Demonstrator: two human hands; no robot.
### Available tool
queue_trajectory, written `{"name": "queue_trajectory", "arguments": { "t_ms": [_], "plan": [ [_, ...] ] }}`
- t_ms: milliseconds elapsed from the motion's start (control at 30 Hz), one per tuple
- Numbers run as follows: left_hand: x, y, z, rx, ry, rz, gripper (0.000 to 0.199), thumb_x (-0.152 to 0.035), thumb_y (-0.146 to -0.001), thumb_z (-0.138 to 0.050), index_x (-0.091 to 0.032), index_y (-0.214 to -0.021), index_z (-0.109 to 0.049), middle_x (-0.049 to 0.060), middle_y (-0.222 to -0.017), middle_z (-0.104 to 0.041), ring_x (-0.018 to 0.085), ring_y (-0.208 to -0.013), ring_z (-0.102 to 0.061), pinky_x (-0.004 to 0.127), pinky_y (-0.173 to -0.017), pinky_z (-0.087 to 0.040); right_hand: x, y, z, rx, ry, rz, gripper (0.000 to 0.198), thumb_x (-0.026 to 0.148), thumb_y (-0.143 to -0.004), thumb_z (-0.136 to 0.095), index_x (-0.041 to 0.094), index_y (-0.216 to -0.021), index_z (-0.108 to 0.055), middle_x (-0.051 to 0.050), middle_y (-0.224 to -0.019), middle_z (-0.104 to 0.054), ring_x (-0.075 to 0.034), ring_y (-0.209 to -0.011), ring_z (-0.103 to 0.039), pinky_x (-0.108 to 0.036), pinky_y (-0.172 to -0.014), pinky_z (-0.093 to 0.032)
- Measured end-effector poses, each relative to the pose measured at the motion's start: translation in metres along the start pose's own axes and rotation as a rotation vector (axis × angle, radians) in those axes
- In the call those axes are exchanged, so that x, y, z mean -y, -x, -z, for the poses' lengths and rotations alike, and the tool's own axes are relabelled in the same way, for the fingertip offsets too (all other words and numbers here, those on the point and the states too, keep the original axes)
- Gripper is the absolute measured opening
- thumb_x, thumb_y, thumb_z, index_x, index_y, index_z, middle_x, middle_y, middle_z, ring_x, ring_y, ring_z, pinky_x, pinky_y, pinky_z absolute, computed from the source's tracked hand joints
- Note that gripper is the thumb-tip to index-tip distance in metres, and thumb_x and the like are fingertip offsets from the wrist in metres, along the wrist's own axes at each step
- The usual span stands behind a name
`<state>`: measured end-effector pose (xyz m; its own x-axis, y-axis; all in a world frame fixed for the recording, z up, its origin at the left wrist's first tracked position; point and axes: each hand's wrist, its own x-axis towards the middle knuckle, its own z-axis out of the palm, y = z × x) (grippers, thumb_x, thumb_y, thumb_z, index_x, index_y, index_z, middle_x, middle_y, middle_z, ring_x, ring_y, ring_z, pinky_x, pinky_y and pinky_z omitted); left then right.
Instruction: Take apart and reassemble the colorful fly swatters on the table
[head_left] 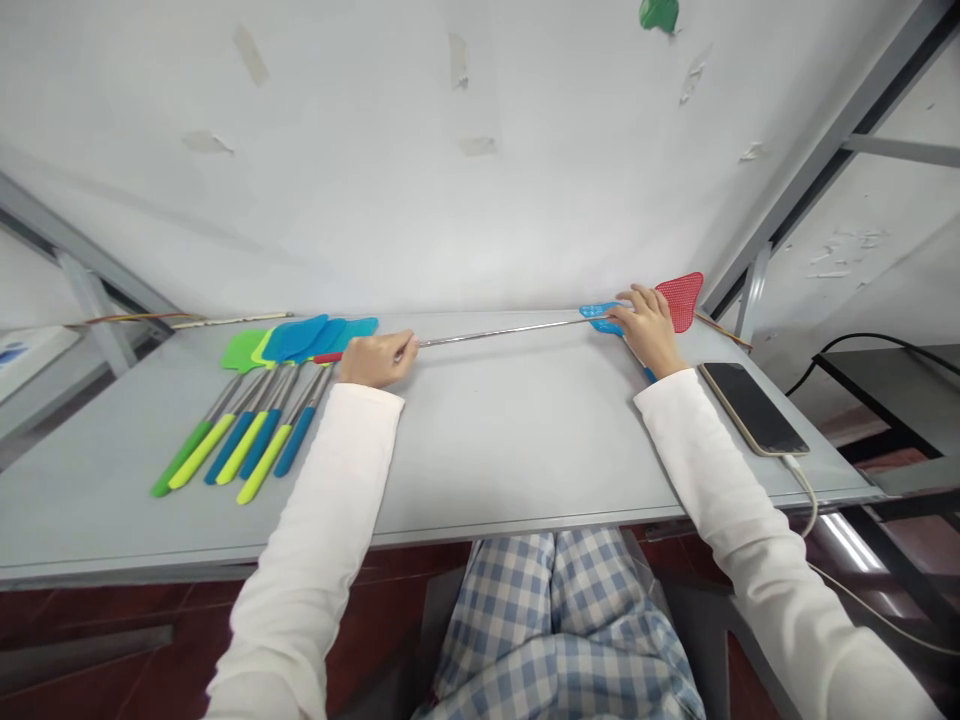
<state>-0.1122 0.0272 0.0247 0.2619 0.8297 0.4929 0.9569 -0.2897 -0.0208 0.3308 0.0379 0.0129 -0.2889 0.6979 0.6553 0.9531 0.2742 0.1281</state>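
A red fly swatter [681, 302] with a telescopic metal rod is stretched out across the table between my hands. My left hand [377, 360] is closed round its lower end, where the red handle meets the rod. Near the swatter's head, my right hand [646, 325] pinches the other end of the rod. Under and beside my right hand lies a blue fly swatter [600, 316], partly hidden by the hand. To the left of my left hand, several green, yellow and blue fly swatters [300, 340] lie in an overlapping row, handles toward me.
A phone [754, 408] with a white charging cable [802, 482] lies on the right of the grey table [517, 450]. Behind the table stands a white wall with tape scraps. Metal frame posts [754, 290] rise at both sides. A white object [34, 352] sits far left.
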Motion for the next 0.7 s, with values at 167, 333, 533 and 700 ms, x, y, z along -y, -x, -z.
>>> {"name": "queue_trajectory", "arguments": {
  "t_ms": [167, 333, 533, 700],
  "plan": [
    [0.001, -0.004, -0.005, -0.008, 0.006, 0.113, 0.039, -0.038, -0.089, -0.036, -0.021, -0.058, -0.051, 0.007, -0.059, -0.06, 0.019, -0.061, -0.055, 0.029, -0.055, -0.021, -0.009, 0.004, 0.006, -0.015, 0.078, -0.142, 0.021, 0.029, -0.091, -0.055, 0.018, -0.103, -0.067, -0.017, -0.14, -0.049, -0.034, -0.14, -0.03, -0.057, -0.109, -0.026],
    [0.003, -0.007, -0.008, -0.002, -0.048, 0.172, 0.039, -0.037, -0.086, -0.038, -0.019, -0.055, -0.054, 0.009, -0.056, -0.06, 0.02, -0.059, -0.055, 0.029, -0.055, -0.019, -0.017, 0.008, 0.011, 0.096, 0.127, -0.155, 0.022, 0.033, -0.091, -0.052, 0.019, -0.096, -0.069, -0.015, -0.136, -0.052, -0.035, -0.14, -0.029, -0.059, -0.109, -0.024],
    [-0.001, -0.008, -0.008, -0.043, -0.054, 0.183, 0.042, -0.038, -0.086, -0.038, -0.019, -0.052, -0.055, 0.01, -0.053, -0.059, 0.019, -0.057, -0.054, 0.03, -0.055, -0.018, -0.025, 0.008, 0.014, 0.171, 0.135, -0.059, 0.028, 0.033, -0.095, -0.047, 0.019, -0.094, -0.071, -0.015, -0.126, -0.057, -0.032, -0.13, -0.04, -0.048, -0.1, -0.037],
    [-0.001, -0.008, -0.01, -0.085, -0.029, 0.194, 0.044, -0.04, -0.087, -0.039, -0.019, -0.054, -0.059, 0.009, -0.049, -0.055, 0.018, -0.054, -0.052, 0.029, -0.055, -0.018, -0.026, 0.005, 0.025, 0.146, 0.117, 0.002, 0.035, 0.031, -0.098, -0.04, 0.019, -0.088, -0.072, -0.014, -0.11, -0.061, -0.028, -0.113, -0.051, -0.041, -0.09, -0.04]
  ]
}}
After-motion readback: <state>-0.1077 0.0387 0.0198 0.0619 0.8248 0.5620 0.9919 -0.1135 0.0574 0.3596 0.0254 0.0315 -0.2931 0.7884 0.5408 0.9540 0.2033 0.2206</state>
